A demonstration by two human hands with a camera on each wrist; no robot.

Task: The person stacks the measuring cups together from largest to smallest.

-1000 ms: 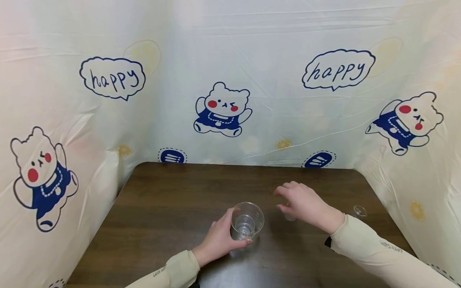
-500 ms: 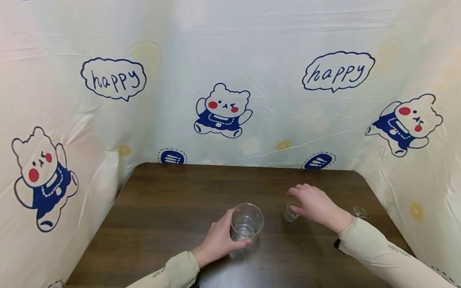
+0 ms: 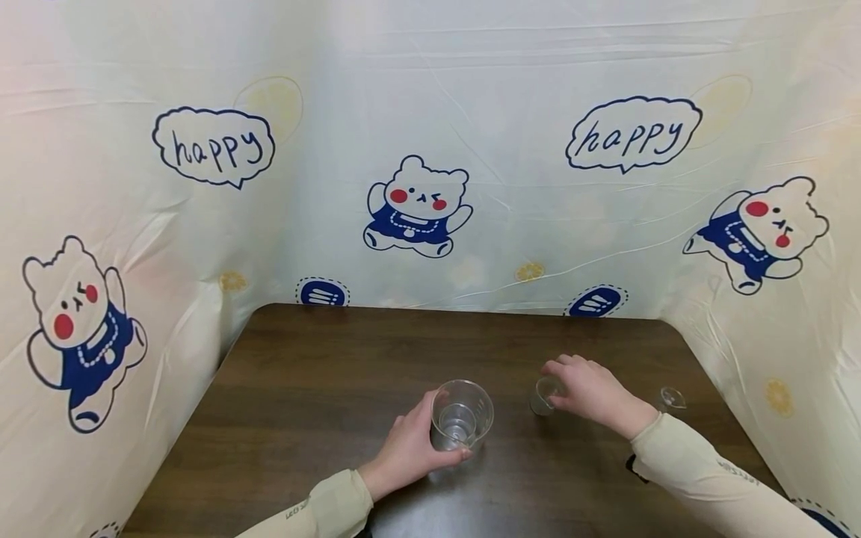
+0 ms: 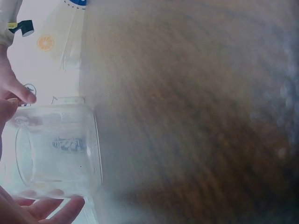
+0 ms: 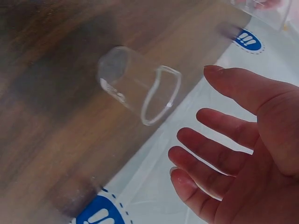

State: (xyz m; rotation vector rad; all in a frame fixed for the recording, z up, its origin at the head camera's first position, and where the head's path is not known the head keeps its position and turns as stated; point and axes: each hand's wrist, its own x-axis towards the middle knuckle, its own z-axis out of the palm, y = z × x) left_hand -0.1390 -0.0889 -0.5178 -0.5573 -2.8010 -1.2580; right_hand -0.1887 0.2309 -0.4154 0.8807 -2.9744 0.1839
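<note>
My left hand (image 3: 403, 452) grips a large clear glass beaker (image 3: 481, 407), thumb on the near side and fingers round the far side. Inside it shows a smaller round glass shape, like a nested beaker (image 4: 60, 154). To the right a small clear beaker (image 3: 541, 400) stands upright on the table. My right hand (image 3: 595, 388) is right beside that beaker, overlapping its right side in the head view. In the right wrist view the fingers (image 5: 205, 161) are spread and loosely bent, apart from the small beaker (image 5: 131, 84).
A tiny clear glass vessel with a spout (image 3: 671, 397) stands near the right edge of the dark wooden table (image 3: 323, 359). Pale printed cloth (image 3: 303, 187) hangs round the back and both sides of the table.
My right hand has moved to the right, and more of the small beaker shows; in the last half second it has lowered slightly. The left hand and large beaker stay put.
</note>
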